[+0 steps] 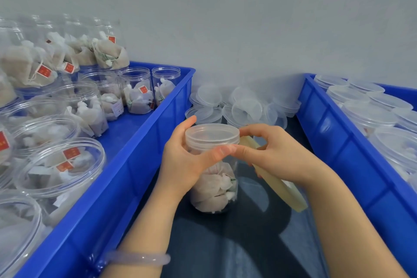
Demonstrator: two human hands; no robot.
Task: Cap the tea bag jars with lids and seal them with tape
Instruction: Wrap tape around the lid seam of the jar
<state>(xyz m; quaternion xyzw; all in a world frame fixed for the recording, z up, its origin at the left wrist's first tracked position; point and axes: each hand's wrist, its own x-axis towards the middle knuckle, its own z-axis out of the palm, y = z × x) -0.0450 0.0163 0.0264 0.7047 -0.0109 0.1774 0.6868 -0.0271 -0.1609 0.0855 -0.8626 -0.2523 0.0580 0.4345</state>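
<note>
Clear plastic, mostly. Upright in the dark channel [225, 244] between two crates: one jar [213, 187] of tea bags, capped with a translucent lid [212, 134] sitting level on its mouth. Gripped at the neck, just under the lid's rim, by the left hand [185, 162], thumb laid across the front, fingers curled behind. Met at that thumb tip by the right hand [277, 153], thumb and forefinger reaching to the lid's right edge, remaining fingers curled around a yellowish tape roll [284, 189] slanting down to the right of the jar. Any tape on the jar itself: cannot tell.

Hemmed in on the left by the tall rim of a blue crate [140, 164], crowded with open jars [137, 90] of tea bags, some stacked high at the back. Hemmed in on the right by a second blue crate [334, 142] of capped jars [370, 117]. Ahead, against the grey wall, a heap of loose lids [241, 106] closing off the far end of the channel, just behind the jar. Free room only nearer the body, along the dark strip between both forearms. Pale bracelet [137, 257] on the left wrist, close to the left crate's wall.
</note>
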